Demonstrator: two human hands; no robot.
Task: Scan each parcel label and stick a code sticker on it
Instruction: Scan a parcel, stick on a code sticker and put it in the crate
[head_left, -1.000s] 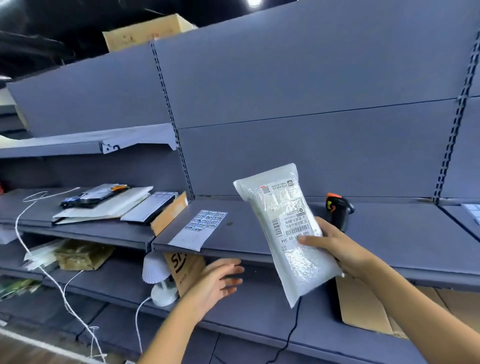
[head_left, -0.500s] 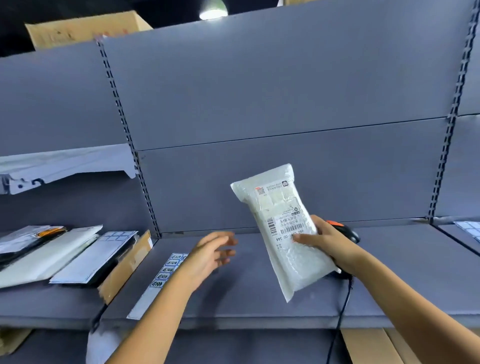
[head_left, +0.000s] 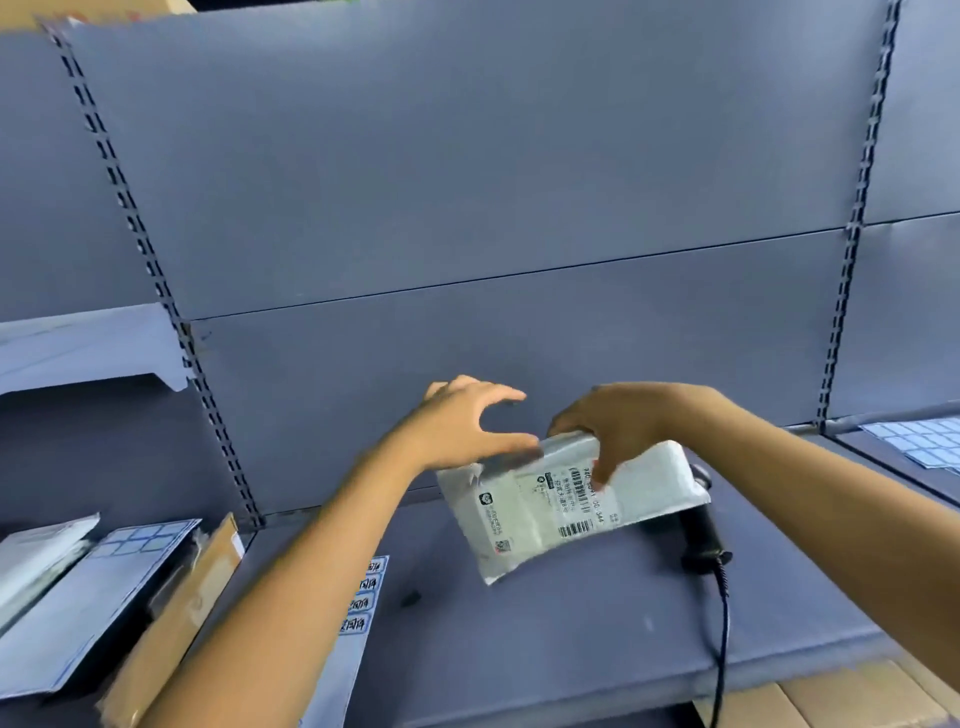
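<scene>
Grey metal shelf (head_left: 571, 649) at a parcel station, its back panel (head_left: 467, 156) framed by one slotted upright (head_left: 135, 223) at 10 o'clock and a second upright (head_left: 862, 208) at 2 o'clock. A brown cardboard piece (head_left: 176, 623) lies tilted at 8 o'clock. More cardboard (head_left: 831, 701) shows below the shelf's front edge at 5 o'clock. A higher, paler ledge (head_left: 78, 343) juts in at 9 o'clock.

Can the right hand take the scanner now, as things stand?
Probably not yet. The right hand grips the parcel, which partly covers the scanner. The left hand is open close to the parcel and could take it first.
</scene>
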